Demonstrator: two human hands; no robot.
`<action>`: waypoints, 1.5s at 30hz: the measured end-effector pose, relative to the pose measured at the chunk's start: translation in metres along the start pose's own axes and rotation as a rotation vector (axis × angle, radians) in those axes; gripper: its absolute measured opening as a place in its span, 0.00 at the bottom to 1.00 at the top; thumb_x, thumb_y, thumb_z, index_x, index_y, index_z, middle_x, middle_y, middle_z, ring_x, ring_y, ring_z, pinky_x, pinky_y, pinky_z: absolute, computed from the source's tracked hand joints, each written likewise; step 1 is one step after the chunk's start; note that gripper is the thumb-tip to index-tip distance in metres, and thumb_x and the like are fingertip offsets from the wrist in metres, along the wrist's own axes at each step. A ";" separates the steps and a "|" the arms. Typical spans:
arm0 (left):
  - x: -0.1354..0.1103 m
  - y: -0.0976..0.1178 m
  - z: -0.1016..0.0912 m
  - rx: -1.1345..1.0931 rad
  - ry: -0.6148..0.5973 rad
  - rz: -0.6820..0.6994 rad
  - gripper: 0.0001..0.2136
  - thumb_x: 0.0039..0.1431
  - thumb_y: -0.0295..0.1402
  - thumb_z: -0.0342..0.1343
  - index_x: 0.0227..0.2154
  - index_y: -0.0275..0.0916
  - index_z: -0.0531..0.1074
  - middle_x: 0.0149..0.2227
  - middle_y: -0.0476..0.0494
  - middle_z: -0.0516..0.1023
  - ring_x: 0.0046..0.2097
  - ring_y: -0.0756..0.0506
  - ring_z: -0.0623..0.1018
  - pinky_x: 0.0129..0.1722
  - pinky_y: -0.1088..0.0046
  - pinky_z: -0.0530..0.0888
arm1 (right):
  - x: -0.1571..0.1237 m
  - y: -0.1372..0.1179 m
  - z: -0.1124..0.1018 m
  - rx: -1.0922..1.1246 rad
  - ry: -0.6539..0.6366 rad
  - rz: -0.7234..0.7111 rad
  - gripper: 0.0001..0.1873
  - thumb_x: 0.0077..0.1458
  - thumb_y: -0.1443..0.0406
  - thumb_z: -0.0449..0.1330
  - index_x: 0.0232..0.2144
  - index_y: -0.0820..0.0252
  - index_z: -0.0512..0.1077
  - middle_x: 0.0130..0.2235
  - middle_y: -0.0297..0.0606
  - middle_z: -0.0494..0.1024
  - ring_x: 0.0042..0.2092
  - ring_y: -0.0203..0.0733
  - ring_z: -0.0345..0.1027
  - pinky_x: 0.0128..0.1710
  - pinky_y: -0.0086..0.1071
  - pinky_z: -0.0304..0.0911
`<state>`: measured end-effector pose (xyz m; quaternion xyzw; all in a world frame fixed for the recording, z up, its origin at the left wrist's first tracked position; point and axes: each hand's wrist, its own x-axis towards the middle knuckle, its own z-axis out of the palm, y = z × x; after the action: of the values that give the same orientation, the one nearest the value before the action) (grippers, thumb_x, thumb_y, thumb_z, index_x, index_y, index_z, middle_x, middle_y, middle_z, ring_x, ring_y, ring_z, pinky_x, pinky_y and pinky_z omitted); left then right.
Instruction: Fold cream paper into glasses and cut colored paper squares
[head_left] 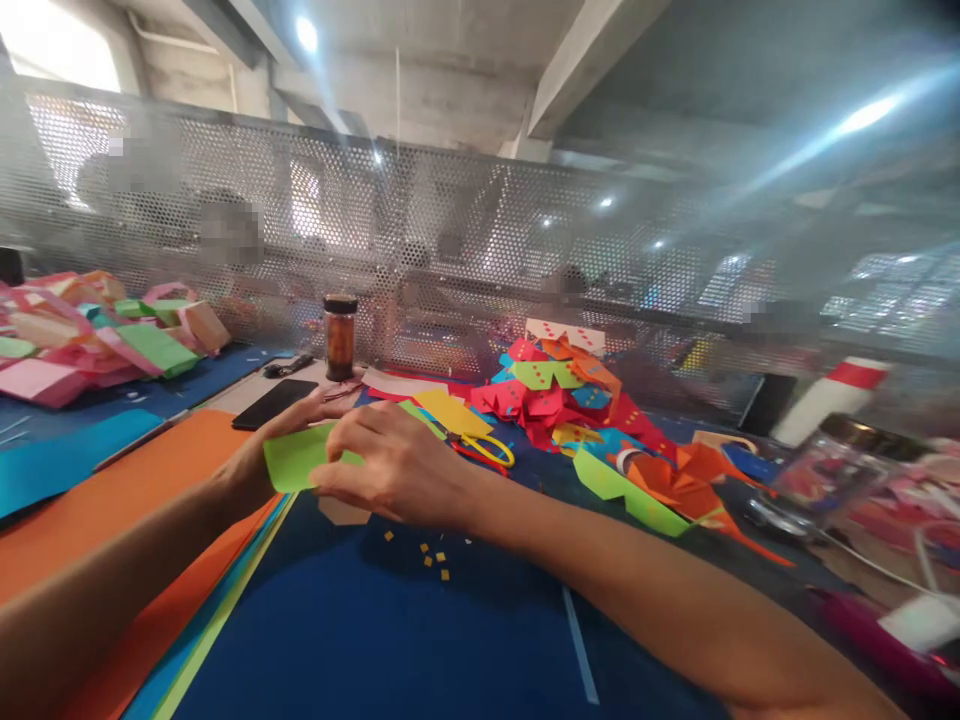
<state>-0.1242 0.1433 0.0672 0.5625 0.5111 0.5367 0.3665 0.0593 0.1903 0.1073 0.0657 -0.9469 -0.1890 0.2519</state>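
Observation:
A light green piece of paper is held up between my two hands above the blue table surface. My left hand grips it from behind on its left side, the fingers partly hidden by the paper. My right hand pinches its right side, with thumb and fingers closed. Just beyond my right hand lie yellow-handled scissors and a yellow paper piece. A tan paper piece lies under my hands. Several tiny yellow paper squares are scattered nearer to me.
Orange sheets lie at left, with a black phone and a dark-lidded jar beyond. Folded paper heaps stand left and centre-right. A glass jar is at right. A perforated metal screen closes off the back.

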 end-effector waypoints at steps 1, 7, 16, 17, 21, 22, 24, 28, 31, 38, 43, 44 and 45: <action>-0.001 0.000 -0.001 -0.105 -0.045 -0.033 0.20 0.64 0.45 0.44 0.45 0.39 0.75 0.38 0.45 0.82 0.42 0.40 0.81 0.36 0.66 0.77 | -0.002 -0.001 0.001 -0.003 0.001 0.001 0.13 0.67 0.63 0.50 0.40 0.54 0.75 0.42 0.38 0.75 0.47 0.40 0.62 0.49 0.37 0.56; 0.005 -0.005 -0.010 -0.270 -0.044 -0.158 0.16 0.47 0.35 0.67 0.41 0.41 0.76 0.31 0.47 0.82 0.26 0.48 0.79 0.24 0.75 0.73 | -0.015 0.004 -0.012 0.152 0.070 0.183 0.13 0.64 0.56 0.54 0.40 0.55 0.74 0.44 0.38 0.75 0.50 0.40 0.63 0.52 0.39 0.55; 0.004 -0.002 -0.007 -0.319 -0.084 -0.094 0.25 0.50 0.31 0.65 0.53 0.47 0.71 0.37 0.47 0.81 0.34 0.48 0.79 0.31 0.77 0.76 | -0.059 0.043 -0.007 0.515 0.375 1.099 0.22 0.57 0.59 0.59 0.52 0.62 0.66 0.55 0.51 0.67 0.57 0.50 0.61 0.58 0.45 0.56; 0.002 -0.001 -0.006 -0.326 -0.107 -0.101 0.25 0.50 0.31 0.65 0.53 0.47 0.71 0.37 0.47 0.81 0.34 0.48 0.79 0.31 0.77 0.76 | -0.064 0.044 -0.004 0.594 0.335 1.139 0.23 0.58 0.57 0.59 0.52 0.62 0.66 0.53 0.53 0.69 0.55 0.51 0.65 0.55 0.46 0.61; -0.003 0.002 0.000 -0.366 -0.166 -0.139 0.22 0.47 0.29 0.66 0.48 0.46 0.74 0.32 0.50 0.81 0.32 0.49 0.80 0.31 0.77 0.76 | -0.070 0.037 0.000 0.824 0.222 1.120 0.16 0.60 0.56 0.56 0.45 0.60 0.71 0.45 0.49 0.77 0.46 0.48 0.73 0.42 0.40 0.71; -0.004 0.002 0.001 -0.369 -0.171 -0.143 0.21 0.46 0.29 0.67 0.47 0.45 0.75 0.30 0.50 0.81 0.31 0.48 0.80 0.31 0.77 0.76 | -0.070 0.034 -0.001 0.871 0.214 1.107 0.15 0.60 0.57 0.56 0.44 0.59 0.71 0.44 0.48 0.78 0.45 0.47 0.74 0.41 0.39 0.72; -0.005 0.002 0.003 -0.374 -0.181 -0.144 0.20 0.46 0.29 0.67 0.45 0.44 0.76 0.29 0.49 0.81 0.31 0.47 0.80 0.31 0.75 0.77 | -0.067 0.029 -0.004 0.938 0.217 1.091 0.14 0.59 0.59 0.57 0.45 0.60 0.70 0.43 0.46 0.79 0.43 0.45 0.75 0.40 0.38 0.72; -0.007 0.005 0.003 -0.384 -0.239 -0.191 0.18 0.47 0.29 0.67 0.44 0.43 0.76 0.31 0.47 0.83 0.32 0.45 0.82 0.32 0.72 0.78 | -0.065 0.029 -0.009 1.016 0.300 1.105 0.15 0.55 0.63 0.60 0.45 0.59 0.68 0.41 0.42 0.78 0.41 0.42 0.74 0.41 0.37 0.71; -0.011 0.008 0.004 -0.393 -0.288 -0.247 0.17 0.48 0.33 0.67 0.43 0.42 0.76 0.35 0.45 0.84 0.34 0.44 0.82 0.33 0.73 0.78 | -0.066 0.031 -0.012 1.020 0.361 1.115 0.15 0.52 0.65 0.62 0.43 0.59 0.68 0.38 0.38 0.76 0.39 0.40 0.72 0.43 0.37 0.70; -0.017 0.010 0.014 -0.293 -0.396 -0.335 0.17 0.47 0.35 0.69 0.41 0.38 0.77 0.33 0.42 0.84 0.30 0.44 0.82 0.29 0.74 0.77 | -0.062 0.024 -0.015 0.856 0.188 0.938 0.16 0.55 0.62 0.61 0.45 0.58 0.68 0.38 0.36 0.75 0.39 0.38 0.71 0.41 0.33 0.68; -0.012 0.007 0.015 -0.224 -0.366 -0.317 0.13 0.48 0.37 0.68 0.35 0.37 0.76 0.31 0.43 0.84 0.28 0.46 0.81 0.28 0.76 0.75 | -0.080 0.050 -0.013 0.435 -0.152 0.990 0.16 0.68 0.62 0.43 0.51 0.60 0.64 0.43 0.41 0.76 0.38 0.37 0.72 0.39 0.33 0.67; -0.011 0.006 0.014 -0.219 -0.353 -0.306 0.13 0.49 0.37 0.68 0.34 0.37 0.75 0.31 0.44 0.84 0.28 0.47 0.81 0.27 0.77 0.74 | -0.087 0.055 -0.012 0.375 -0.208 1.016 0.15 0.67 0.62 0.45 0.49 0.61 0.67 0.43 0.42 0.76 0.40 0.39 0.72 0.40 0.34 0.66; -0.010 0.005 0.013 -0.216 -0.343 -0.297 0.12 0.49 0.37 0.68 0.33 0.37 0.75 0.30 0.45 0.83 0.28 0.48 0.80 0.27 0.77 0.74 | -0.095 0.060 -0.010 0.319 -0.282 1.033 0.12 0.65 0.63 0.50 0.45 0.61 0.70 0.42 0.43 0.77 0.41 0.41 0.71 0.41 0.36 0.66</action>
<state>-0.1096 0.1342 0.0680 0.5216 0.4584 0.4251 0.5806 0.1447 0.2624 0.0960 -0.3955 -0.8973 0.0974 0.1698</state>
